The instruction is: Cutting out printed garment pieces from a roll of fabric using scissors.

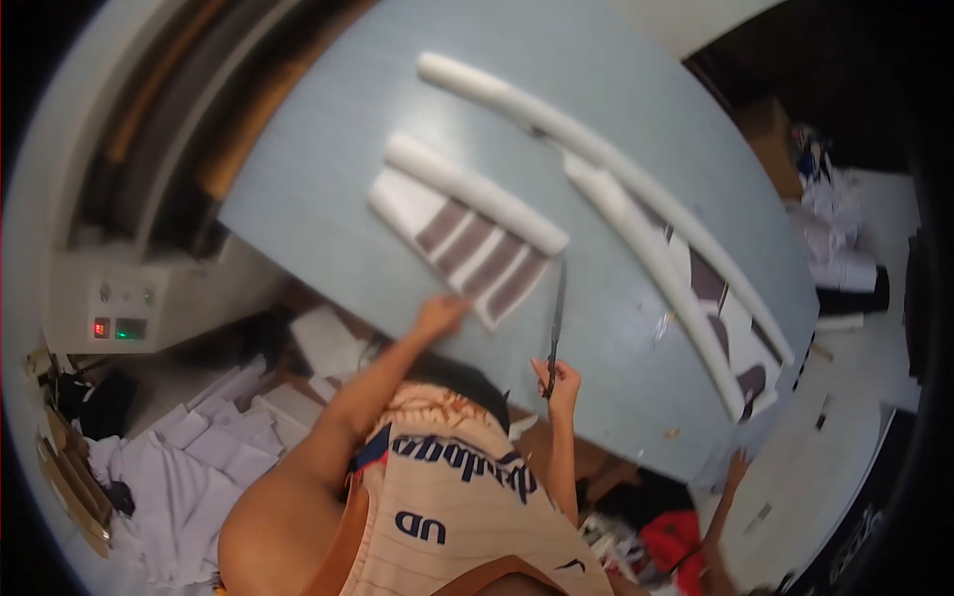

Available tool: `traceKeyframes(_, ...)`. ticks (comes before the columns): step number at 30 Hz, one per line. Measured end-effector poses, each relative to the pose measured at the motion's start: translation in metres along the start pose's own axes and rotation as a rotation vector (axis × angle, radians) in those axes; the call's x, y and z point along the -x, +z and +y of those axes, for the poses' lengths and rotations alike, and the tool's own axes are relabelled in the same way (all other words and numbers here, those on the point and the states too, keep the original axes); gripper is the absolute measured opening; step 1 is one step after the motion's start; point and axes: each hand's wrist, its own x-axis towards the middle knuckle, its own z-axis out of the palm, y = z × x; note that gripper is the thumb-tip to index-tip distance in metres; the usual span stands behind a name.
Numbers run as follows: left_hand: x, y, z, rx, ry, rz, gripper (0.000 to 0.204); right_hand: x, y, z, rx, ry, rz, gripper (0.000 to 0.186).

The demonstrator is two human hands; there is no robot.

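A partly rolled white sheet [405,199] with dark brown stripes lies on the blue-grey table in front of me. Its roll runs along the far side and the flat striped part faces me. My left hand [440,317] is at the near edge of that sheet, fingers closed on the edge, slightly blurred. In my right hand [562,383] is a pair of dark, long-bladed scissors [557,318]. The blades look closed and point away from me, their tip close to the right end of the roll.
Two long white rolls [517,107] [656,288] with dark-patterned parts lie across the table [328,189] at right. Another person's hand [736,465] is at the table's right edge. White cloth or paper [184,487] is heaped at lower left. A box with lit displays [117,316] stands left.
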Motion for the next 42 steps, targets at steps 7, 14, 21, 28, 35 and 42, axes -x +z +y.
traceKeyframes(7,-0.085,-0.160,-0.057,0.396,0.055,0.435,0.017,0.086,0.038,0.080,-0.025,0.076,0.083,0.027)
traceKeyframes(14,-0.019,-0.106,-0.055,0.343,-0.168,-0.154,0.018,0.159,0.079,0.108,-0.157,0.018,0.135,0.024)
traceKeyframes(21,0.085,-0.063,-0.027,-1.053,0.402,-0.018,0.030,0.194,0.095,0.141,-0.123,-0.015,0.212,0.028)
traceKeyframes(28,0.042,0.006,-0.009,-0.906,1.105,-0.133,0.048,0.202,0.088,0.167,-0.237,0.216,0.286,0.035)
traceKeyframes(35,0.053,0.058,0.024,-1.337,1.105,-0.137,0.098,0.213,0.051,0.193,-0.278,0.211,0.337,0.036)
traceKeyframes(42,0.027,0.046,0.089,-0.454,0.520,-0.692,0.091,0.191,-0.007,0.152,-0.254,0.159,0.366,0.029)
